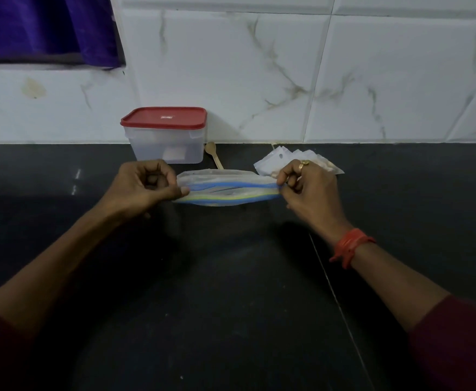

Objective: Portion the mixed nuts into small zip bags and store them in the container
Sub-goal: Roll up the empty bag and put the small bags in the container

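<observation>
A large clear zip bag [228, 187] with a blue and yellow-green seal strip is stretched sideways over the black counter. My left hand [146, 186] pinches its left end and my right hand [307, 183] pinches its right end. Its contents are hidden from this angle. Behind my right hand lies a pile of small clear zip bags [273, 162]. A clear plastic container [166, 146] with a red lid [164, 117] stands against the wall, lid on. A small wooden spoon [213, 156] lies just right of the container.
The black counter [231, 292] meets a white marble-patterned tiled wall [287, 80] at the back. A purple cloth [42, 26] hangs at the upper left. A thin seam [341, 306] runs across the counter on the right.
</observation>
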Motion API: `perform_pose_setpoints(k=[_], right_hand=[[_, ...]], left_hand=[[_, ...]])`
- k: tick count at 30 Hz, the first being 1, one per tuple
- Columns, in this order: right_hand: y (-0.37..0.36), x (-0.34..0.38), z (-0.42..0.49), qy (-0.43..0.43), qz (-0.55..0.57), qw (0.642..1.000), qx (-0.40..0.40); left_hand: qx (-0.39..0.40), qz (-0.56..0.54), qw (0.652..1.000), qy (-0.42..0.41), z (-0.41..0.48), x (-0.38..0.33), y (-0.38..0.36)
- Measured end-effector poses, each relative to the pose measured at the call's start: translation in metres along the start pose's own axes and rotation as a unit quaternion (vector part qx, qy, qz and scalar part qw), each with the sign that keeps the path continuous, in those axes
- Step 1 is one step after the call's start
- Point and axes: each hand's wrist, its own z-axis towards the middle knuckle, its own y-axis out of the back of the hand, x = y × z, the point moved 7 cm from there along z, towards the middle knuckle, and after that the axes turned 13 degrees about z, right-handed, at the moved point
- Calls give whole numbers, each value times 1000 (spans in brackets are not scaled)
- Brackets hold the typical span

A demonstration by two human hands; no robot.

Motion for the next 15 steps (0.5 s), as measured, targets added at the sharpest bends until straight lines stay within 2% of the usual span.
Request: perform_pose_setpoints(k=[1,3,6,7,9,11,15], right_hand=[[4,-6,1,-12,13,1000,0],[8,-15,3,-40,49,998,11],[5,-16,5,-64,113,990,50],[4,-15,4,-70,137,986,60],[2,-13,4,-78,166,980,72],[1,-12,5,-67,163,981,80],[0,-8,3,-42,170,979,104]], left_hand=[[26,-63,998,5,0,3,2],[6,-152,988,13,1,6,13],[-95,-89,991,37,8,11,27],[-107,-55,992,37,12,9,26],[-75,2,997,28,25,2,14],[-5,60,998,32,40,-5,-7],[109,69,987,95,70,-13,-48]])
